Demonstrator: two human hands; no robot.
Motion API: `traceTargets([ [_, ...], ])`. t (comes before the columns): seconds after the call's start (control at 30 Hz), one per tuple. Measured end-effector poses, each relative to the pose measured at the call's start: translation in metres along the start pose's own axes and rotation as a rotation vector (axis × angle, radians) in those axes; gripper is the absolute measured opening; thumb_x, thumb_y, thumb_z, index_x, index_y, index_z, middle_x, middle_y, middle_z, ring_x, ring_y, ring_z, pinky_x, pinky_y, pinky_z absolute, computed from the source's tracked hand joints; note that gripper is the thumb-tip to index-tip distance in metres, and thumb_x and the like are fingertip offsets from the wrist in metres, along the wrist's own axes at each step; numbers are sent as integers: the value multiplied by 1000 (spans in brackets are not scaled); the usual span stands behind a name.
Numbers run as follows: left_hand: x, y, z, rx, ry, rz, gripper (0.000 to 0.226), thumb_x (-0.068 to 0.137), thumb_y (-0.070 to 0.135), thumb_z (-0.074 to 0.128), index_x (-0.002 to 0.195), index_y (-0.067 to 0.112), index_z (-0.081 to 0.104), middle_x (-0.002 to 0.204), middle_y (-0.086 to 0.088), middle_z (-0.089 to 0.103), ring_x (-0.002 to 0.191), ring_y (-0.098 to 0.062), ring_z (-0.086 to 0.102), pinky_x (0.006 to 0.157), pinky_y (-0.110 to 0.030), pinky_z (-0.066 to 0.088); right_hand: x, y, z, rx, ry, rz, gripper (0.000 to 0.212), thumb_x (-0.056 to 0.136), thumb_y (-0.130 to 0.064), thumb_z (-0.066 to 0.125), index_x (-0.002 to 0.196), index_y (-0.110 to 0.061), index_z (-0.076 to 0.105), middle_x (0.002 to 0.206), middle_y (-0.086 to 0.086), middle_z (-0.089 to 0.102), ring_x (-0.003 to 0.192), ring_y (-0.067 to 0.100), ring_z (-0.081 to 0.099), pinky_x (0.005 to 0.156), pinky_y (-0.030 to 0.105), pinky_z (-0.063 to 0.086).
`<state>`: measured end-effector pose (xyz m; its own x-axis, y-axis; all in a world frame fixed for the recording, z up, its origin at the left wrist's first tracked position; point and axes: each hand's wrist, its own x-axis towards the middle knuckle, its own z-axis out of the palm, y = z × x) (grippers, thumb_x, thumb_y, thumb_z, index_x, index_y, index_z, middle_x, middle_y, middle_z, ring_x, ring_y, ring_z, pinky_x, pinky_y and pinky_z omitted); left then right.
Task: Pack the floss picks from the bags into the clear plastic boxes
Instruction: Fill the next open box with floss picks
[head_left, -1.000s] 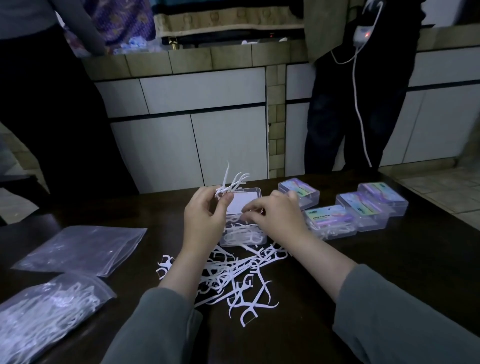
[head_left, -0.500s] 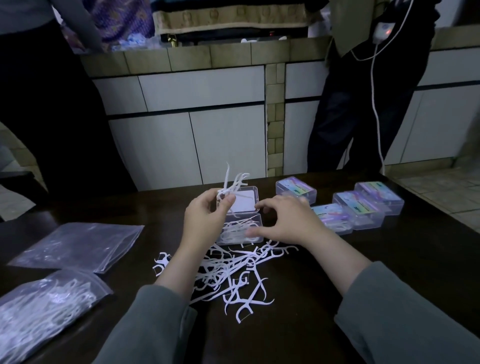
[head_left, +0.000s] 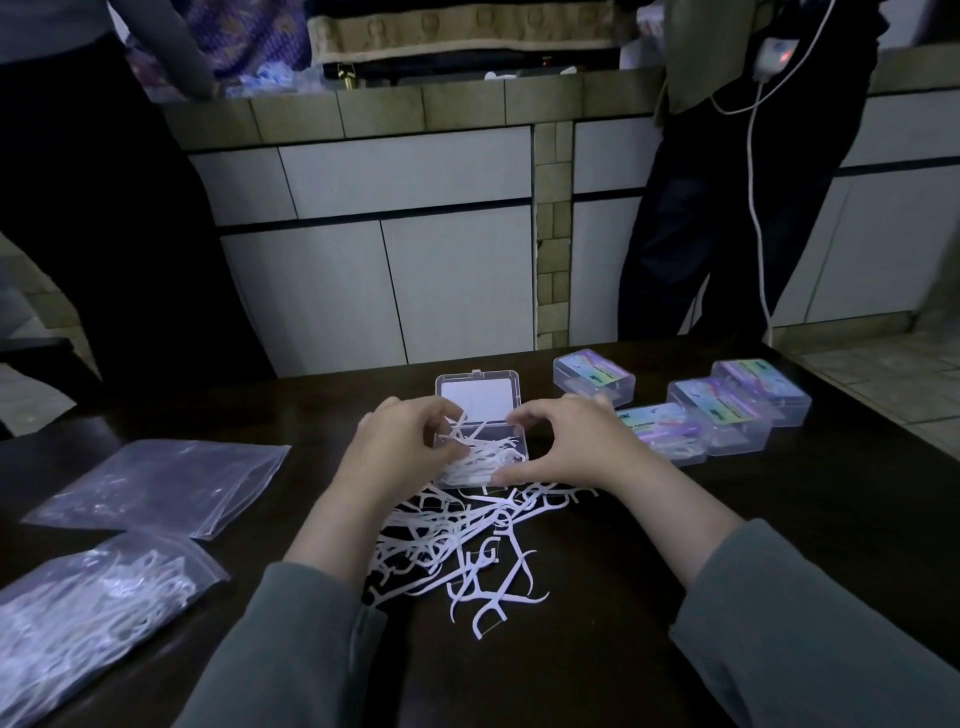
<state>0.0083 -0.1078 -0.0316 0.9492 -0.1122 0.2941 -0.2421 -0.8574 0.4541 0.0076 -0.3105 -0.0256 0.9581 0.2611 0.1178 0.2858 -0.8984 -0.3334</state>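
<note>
Now that the left hand (head_left: 410, 447) has dropped from mid-air into the open box (head_left: 483, 447), its bunch of floss picks (head_left: 480, 457) sits inside, fingers curled on them. Right hand (head_left: 566, 441) grips the box's right side. Loose pile (head_left: 457, 545) remains on worktop (head_left: 779, 519); more loads needed.

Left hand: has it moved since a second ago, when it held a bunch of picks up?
Yes. The left hand has come down toward the table, from above the open box's lid to inside the open box, its fingers now on the floss picks there.
</note>
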Motion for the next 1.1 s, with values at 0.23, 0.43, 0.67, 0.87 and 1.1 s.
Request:
traceTargets([
  [0.23,-1,9,-10,40,26,14,14,80,41,74,86,29,69,81,11,67,76,-12,60,64,-24,44,-2,-2,0,-1,-19,16,81,70,-75,64,139,-36,45,137,-11,54,129,15,41,108,42,27],
  [0.43,6,16,-2,274,-95,50,15,86,49,63,97,41,70,104,11,64,91,-11,47,85,-32,47,-4,-3,-2,2,-31,23,78,73,-72,64,140,-36,45,139,-10,52,132,17,39,110,44,25],
  [0.67,4,11,-9,58,65,58,15,94,32,59,101,30,73,101,11,68,85,-7,56,75,-26,48,-3,-3,-1,-1,-27,24,78,72,-74,63,138,-37,46,137,-11,54,130,15,41,110,45,24],
  [0.87,5,17,5,108,-87,110,13,86,34,69,97,35,75,101,13,67,88,-8,57,82,-32,54,-5,-5,-2,12,-24,22,79,72,-73,63,139,-35,46,137,-12,54,130,14,43,113,46,23],
  [1.1,9,13,7,33,-167,99,19,87,20,69,99,35,70,90,14,62,85,-4,56,68,-20,49,-12,-7,-6,46,-29,35,77,73,-68,67,140,-36,46,138,-13,53,131,15,39,112,44,25],
])
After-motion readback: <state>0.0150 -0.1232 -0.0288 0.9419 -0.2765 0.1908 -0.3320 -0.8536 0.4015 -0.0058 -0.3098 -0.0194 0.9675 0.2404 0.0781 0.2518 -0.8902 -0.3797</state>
